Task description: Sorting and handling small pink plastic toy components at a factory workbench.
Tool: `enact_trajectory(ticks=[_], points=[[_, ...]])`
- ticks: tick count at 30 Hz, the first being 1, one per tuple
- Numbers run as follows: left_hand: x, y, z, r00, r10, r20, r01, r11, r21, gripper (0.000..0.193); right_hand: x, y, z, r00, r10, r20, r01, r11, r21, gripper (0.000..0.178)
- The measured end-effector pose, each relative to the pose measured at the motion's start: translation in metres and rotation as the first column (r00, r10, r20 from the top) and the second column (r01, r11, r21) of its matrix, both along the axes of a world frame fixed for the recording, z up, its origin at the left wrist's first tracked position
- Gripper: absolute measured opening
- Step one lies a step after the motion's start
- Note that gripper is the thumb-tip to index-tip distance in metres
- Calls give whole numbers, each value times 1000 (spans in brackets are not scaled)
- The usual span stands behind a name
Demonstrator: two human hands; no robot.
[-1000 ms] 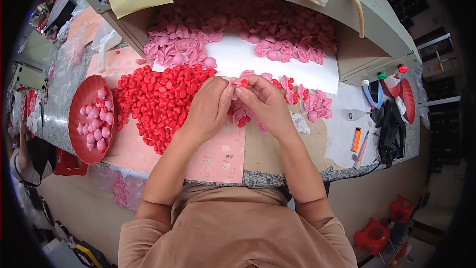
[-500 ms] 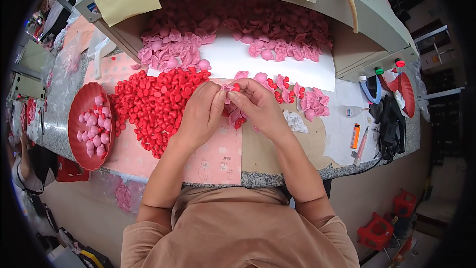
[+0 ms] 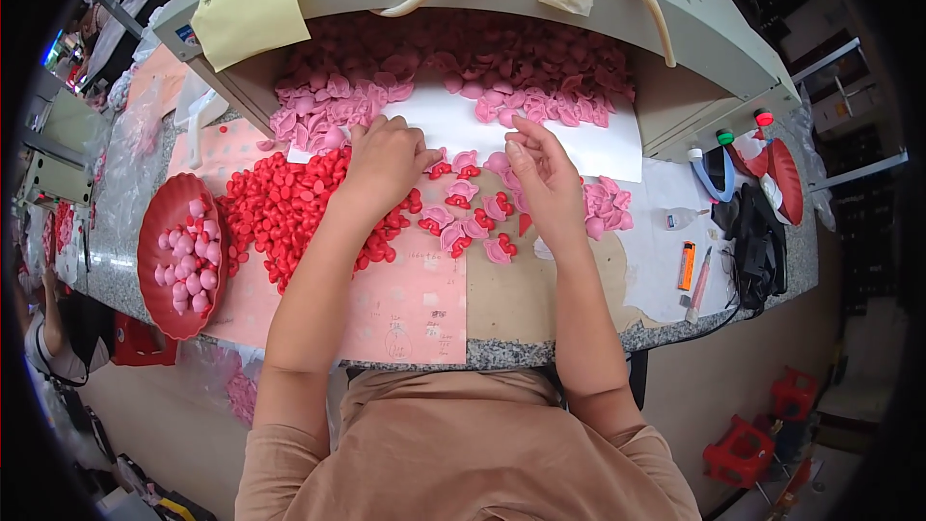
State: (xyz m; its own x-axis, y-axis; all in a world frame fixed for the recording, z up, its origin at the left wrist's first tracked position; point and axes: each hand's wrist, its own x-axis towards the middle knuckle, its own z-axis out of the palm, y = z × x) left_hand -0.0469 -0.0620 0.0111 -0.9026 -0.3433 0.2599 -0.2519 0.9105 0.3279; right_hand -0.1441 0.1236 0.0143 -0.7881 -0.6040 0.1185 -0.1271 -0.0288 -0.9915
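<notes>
My left hand (image 3: 388, 166) reaches over the back of a heap of small red plastic pieces (image 3: 289, 193). Its thumb stands away from the fingers, whose tips are beside the pink cup-shaped pieces (image 3: 338, 101) at the opening of a grey box. My right hand (image 3: 548, 178) hovers palm inward, fingers loosely bent and apart, with nothing visible in it. Between the hands lie several pink pieces with red pieces attached (image 3: 461, 195). More plain pink pieces (image 3: 606, 207) lie just right of my right hand.
A red scalloped dish (image 3: 154, 280) with pink and red pieces stands at left. The grey box (image 3: 714, 68) arches over a pink pile and white sheet (image 3: 559, 147). At right lie an orange lighter (image 3: 686, 265), a pink-handled tool (image 3: 698, 287), a small bottle (image 3: 680, 219) and black cables (image 3: 757, 241).
My hands were together, pinching a pink piece with a red piece. They have parted, the left moving toward the box and the right moving rightward, uncovering the joined pieces between them.
</notes>
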Motion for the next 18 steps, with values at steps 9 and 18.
enact_trajectory(ticks=[9, 18], points=[[-11, -37, 23, 992, 51, 113, -64, 991, 115, 25, 27, -28, 1, 823, 163, -543, -8, 961, 276, 15], [-37, -47, 16, 999, 19, 26, -21, 996, 89, 14, 49, -66, -3, 440, 545, -713, 86, 765, 638, 20]])
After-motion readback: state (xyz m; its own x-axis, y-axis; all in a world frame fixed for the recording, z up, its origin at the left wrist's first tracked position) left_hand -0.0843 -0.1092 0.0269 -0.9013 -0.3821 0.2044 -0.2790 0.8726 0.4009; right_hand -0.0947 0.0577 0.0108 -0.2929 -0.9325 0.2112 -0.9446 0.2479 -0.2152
